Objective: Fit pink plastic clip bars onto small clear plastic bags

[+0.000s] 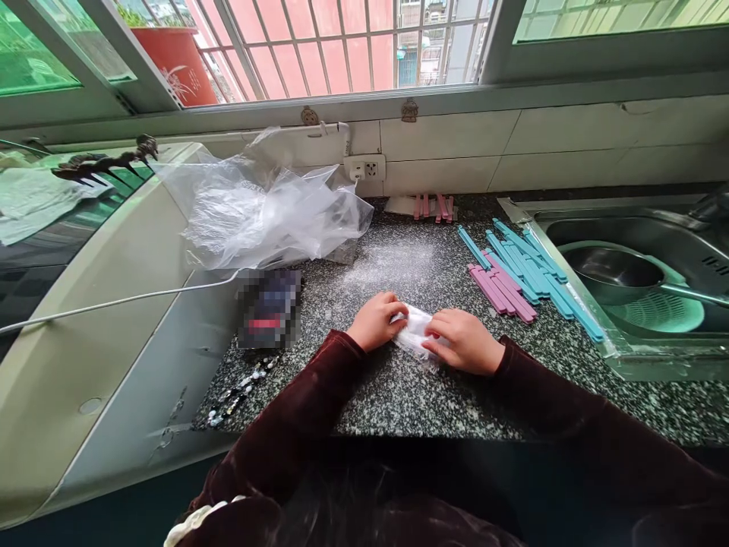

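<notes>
A small folded clear plastic bag (pixel 418 322) lies on the speckled countertop (pixel 392 406) between my hands. My left hand (pixel 377 320) has its fingers curled over the bag's left end. From the other side, my right hand (pixel 462 339) pinches its right edge with thumb and fingers. The bag's surface is whitish with glare, and I cannot tell whether anything is inside. To the right of my right hand lie several pink strips (pixel 501 290), partly beside a loose pile of turquoise strips (pixel 532 266).
A heap of clear plastic bags (pixel 279 216) sits at the back left, above a blurred-out phone-like object (pixel 270 308) with a white cable (pixel 125 301). A beaded strand (pixel 242 391) lies near the front left. More pink clips (pixel 433 207) rest by the wall; a sink (pixel 615 357) holding a pan (pixel 615 266) is right.
</notes>
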Demonstrator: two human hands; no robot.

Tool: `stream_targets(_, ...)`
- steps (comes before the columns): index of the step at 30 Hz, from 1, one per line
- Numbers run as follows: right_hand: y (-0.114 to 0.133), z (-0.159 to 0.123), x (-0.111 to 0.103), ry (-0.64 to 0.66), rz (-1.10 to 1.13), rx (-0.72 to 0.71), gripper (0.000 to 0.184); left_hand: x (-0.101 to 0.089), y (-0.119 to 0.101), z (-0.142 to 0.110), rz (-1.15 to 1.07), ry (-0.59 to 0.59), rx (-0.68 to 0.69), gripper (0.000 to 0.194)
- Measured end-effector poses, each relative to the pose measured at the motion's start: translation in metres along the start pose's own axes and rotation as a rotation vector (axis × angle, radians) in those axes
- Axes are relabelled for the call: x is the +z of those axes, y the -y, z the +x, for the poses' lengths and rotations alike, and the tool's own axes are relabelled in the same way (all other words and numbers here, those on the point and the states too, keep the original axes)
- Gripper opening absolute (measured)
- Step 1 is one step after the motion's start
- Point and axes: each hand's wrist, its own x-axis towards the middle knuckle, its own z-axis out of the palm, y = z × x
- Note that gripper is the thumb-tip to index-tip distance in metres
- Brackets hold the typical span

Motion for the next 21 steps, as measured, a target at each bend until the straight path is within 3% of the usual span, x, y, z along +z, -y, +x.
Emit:
stream_targets(3, -0.003, 0.0, -0.003, 0.057, -0.001, -0.004, 0.015, -0.001, 0.002, 0.0, -0.019, -0.012, -0.02, 0.007)
stream_targets(5, -0.006, 0.0, -0.006, 0.009, 0.008, 0.027, 0.018, -0.002, 0.002, 0.001, -0.03, -0.048, -0.057, 0.009)
stream_targets(8, -0.013, 0.001, -0.012, -0.085, -0.006, 0.192, 0.019, -0.003, 0.001, 0.001, -0.021, -0.062, -0.105, 0.009)
stream_targets(13, -0.018, 0.004, -0.015, 0.15, -0.089, 0.427, 0.015, -0.005, 0.0, 0.001, -0.008, -0.03, -0.151, 0.013)
stream_targets(16, -0.016, 0.005, -0.013, 0.189, -0.067, 0.427, 0.015, -0.004, 0.0, 0.002, -0.038, -0.076, -0.186, 0.018)
stream_targets(21, -0.015, 0.004, -0.01, 0.056, -0.03, 0.302, 0.013, -0.002, 0.005, 0.004, -0.093, -0.141, -0.236, 0.014)
